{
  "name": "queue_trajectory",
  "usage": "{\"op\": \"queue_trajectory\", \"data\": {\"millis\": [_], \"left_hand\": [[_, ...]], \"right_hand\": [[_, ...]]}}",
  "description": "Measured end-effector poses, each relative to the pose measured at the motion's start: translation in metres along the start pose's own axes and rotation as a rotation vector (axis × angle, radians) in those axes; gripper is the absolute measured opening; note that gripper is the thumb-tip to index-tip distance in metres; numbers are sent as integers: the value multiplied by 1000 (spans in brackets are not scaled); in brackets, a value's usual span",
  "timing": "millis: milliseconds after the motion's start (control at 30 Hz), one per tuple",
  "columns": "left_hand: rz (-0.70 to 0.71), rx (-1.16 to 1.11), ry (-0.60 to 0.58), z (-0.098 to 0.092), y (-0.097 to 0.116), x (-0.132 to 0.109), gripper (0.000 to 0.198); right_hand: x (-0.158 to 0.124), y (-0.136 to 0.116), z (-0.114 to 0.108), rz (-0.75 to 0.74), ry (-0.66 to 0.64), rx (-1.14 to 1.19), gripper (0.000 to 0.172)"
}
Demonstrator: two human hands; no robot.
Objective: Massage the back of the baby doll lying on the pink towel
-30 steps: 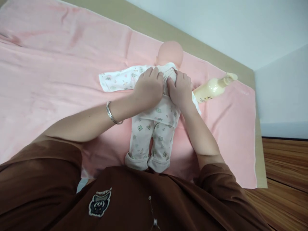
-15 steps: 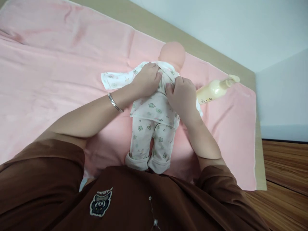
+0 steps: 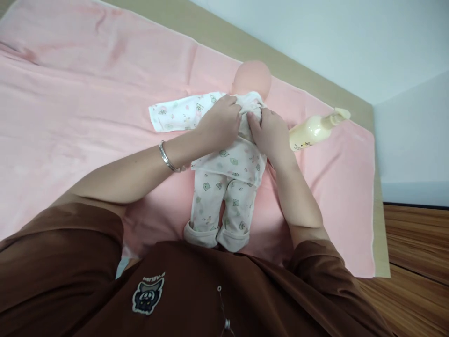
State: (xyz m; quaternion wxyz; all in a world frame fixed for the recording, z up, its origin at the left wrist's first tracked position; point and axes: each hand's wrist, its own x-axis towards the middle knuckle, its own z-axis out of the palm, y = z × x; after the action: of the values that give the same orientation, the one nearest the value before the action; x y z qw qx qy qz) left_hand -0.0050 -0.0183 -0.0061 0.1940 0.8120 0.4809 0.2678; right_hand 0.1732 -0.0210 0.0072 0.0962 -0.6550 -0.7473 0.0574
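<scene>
A baby doll (image 3: 251,77) lies with its head away from me, dressed in a white printed shirt (image 3: 233,161) and matching trousers (image 3: 207,194) with turned-up cuffs. My left hand (image 3: 221,120) is closed on the shirt cloth near the doll's neck, a silver bangle on its wrist. Across from it, my right hand (image 3: 271,133) pinches the shirt's other side, thumb on top. The cloth is bunched between both hands. One shirt sleeve (image 3: 175,113) stretches out flat to the left. My right hand hides the other sleeve.
Beneath the doll spreads a pink blanket (image 3: 87,103) over a tan table (image 3: 298,72). A pale yellow pump bottle (image 3: 312,132) lies just right of my right hand. White walls (image 3: 351,42) stand beyond, and wood flooring (image 3: 417,238) shows at lower right.
My left hand has moved slightly right and down, its fingers more curled. My right hand has shifted a little right. The cloth between them is more gathered, and the left sleeve lies flatter.
</scene>
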Motion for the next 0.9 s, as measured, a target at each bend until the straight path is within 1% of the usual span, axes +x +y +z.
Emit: {"op": "queue_trajectory", "data": {"millis": [100,167,233,267,333,400,500,567,600,667,733,833,900], "left_hand": [[-52,-29,18,6,-18,11,38],[-59,-22,27,8,-29,17,39],[-50,-4,19,9,-33,19,42],[-49,12,10,9,-32,18,43],[-69,58,-10,8,-23,12,45],[-94,111,-37,7,-8,1,50],[-82,132,-75,9,12,-16,59],[-59,109,-70,10,17,-22,60],[-50,98,-58,11,16,-22,58],[-41,77,-29,11,7,-14,51],[-43,42,2,12,-8,-1,43],[-39,-19,51,16,-32,17,38],[-31,-39,67,19,-42,23,39]], "right_hand": [[-8,-5,-6,-53,39,-32,48],[-14,-8,-10,-97,55,-46,47],[-14,-8,-11,-122,43,-19,46],[-12,-6,-9,-122,29,7,45],[-3,2,-2,-92,-2,64,45],[7,12,7,-59,-20,101,53],[17,23,15,-67,-23,108,64],[18,24,14,-71,-37,84,68],[17,23,12,-64,-53,68,70],[11,16,7,-47,-94,27,70],[1,5,3,-52,-111,-23,70],[-19,-12,5,-99,-68,-57,71],[-29,-21,9,-127,-40,-30,71]]}}
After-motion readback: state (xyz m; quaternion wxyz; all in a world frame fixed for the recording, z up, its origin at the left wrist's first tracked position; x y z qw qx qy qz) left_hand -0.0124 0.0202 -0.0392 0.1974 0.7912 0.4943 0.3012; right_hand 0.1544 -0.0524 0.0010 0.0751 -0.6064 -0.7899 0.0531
